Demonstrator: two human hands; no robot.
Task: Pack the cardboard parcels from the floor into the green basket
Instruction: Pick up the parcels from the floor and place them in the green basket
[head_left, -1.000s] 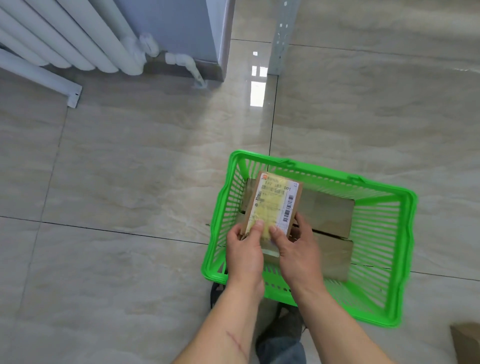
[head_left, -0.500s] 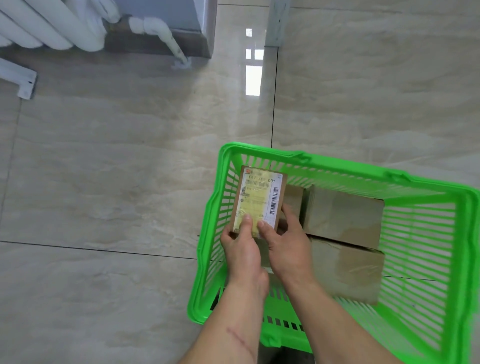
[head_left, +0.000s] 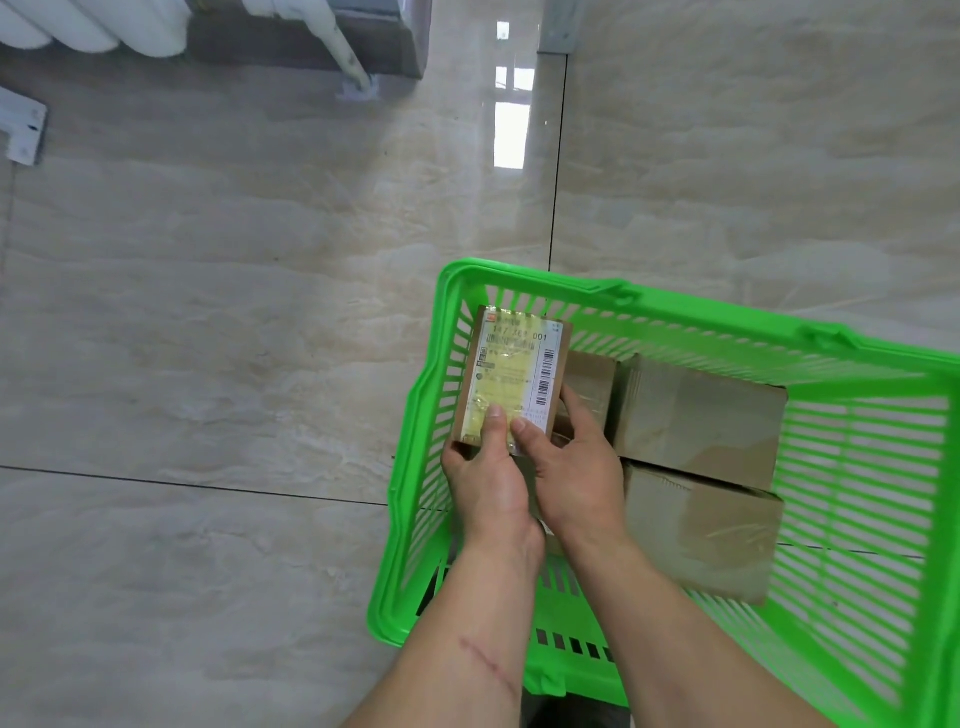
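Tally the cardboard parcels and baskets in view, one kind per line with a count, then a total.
Labelled parcel held in left hand and right hand: 1
Plain cardboard parcels in the basket: 3
Green basket: 1
Total: 5

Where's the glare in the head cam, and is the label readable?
Head view: a bright window reflection glares off the glossy floor tile beyond the green basket; the shipping label shines under clear tape, large digits partly legible, fine print blurred; wide-angle bending at the edges.
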